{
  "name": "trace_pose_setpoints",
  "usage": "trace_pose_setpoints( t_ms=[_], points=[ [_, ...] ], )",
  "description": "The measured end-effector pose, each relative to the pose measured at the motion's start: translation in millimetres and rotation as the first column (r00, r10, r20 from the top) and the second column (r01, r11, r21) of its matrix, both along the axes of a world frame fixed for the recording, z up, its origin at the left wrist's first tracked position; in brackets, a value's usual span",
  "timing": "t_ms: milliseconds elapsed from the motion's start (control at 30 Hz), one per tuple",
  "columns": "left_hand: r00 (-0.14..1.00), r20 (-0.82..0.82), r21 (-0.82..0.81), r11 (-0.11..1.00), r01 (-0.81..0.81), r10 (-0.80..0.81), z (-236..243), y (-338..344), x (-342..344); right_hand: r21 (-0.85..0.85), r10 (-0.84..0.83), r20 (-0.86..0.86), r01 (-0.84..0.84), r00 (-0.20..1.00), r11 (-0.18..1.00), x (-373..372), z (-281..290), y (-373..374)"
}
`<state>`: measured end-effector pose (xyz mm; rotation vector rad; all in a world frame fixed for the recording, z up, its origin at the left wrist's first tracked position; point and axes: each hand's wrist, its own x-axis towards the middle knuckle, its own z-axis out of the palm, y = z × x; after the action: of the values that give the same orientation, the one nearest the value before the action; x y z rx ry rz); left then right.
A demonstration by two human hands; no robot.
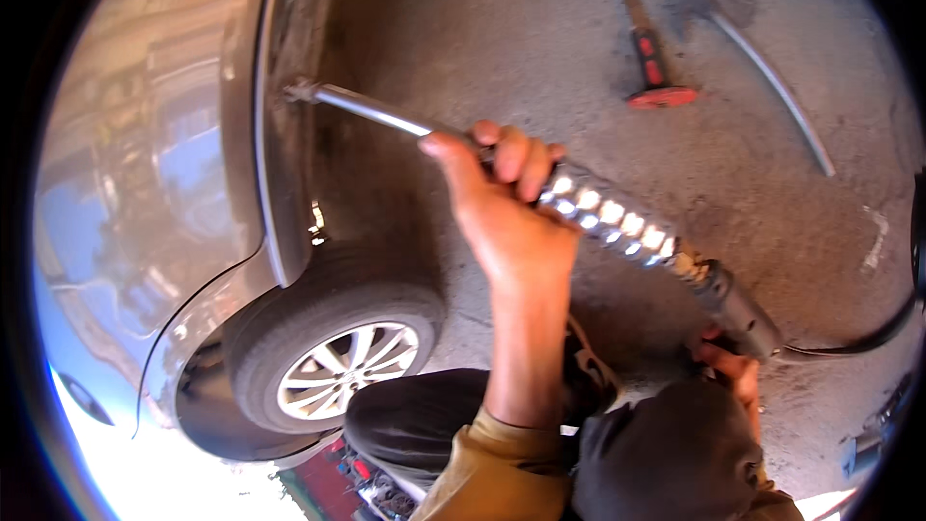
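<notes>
A grey air hammer (743, 314) with a shiny coil spring (610, 220) and a long steel bit (378, 112) slants across the middle. My left hand (516, 203) is wrapped round the front of the tool, just ahead of the spring, with the fingers curled over it. Low on the right, my right hand (735, 367) is closed at the tool's rear end; its grip is partly hidden by my knee. The bit's far end meets the lower edge, or sill (287, 135), of a car (159, 135). Whether it has cut in cannot be made out.
On the concrete floor lie a flat chisel (648, 48) with a red and black guard and a hammer (772, 72) with a metal handle. A black hose (858, 342) runs off right. The car's wheel (338, 367) stands near my left knee (415, 420).
</notes>
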<state>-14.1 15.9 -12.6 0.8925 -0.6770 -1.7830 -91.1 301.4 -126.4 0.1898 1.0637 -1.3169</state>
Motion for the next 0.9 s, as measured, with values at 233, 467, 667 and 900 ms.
trace_pose_setpoints(
  t_ms=[233,467,667,900],
  points=[
    [0.375,-0.843,-0.272,0.907,0.322,-0.386,-16.9,-13.4,1.6,-0.402,-0.194,-0.826,-0.311,0.529,0.861,-49.9,-11.9,-13.3],
    [0.997,-0.041,0.342,0.939,-0.040,0.057,-94.3,13.2,12.1,-0.034,0.150,-0.290,-0.167,0.945,0.985,-46.1,10.6,19.6],
    [0.980,0.198,0.558,0.820,-0.128,0.018,-168.0,25.6,36.5,0.393,0.579,-0.741,-0.480,0.340,0.785,-105.2,68.0,15.4],
    [0.837,0.508,0.546,0.827,-0.131,-0.203,-139.7,43.0,62.7,0.615,0.551,-0.743,-0.060,-0.380,0.787,-205.0,-65.9,-193.3]
  ],
)
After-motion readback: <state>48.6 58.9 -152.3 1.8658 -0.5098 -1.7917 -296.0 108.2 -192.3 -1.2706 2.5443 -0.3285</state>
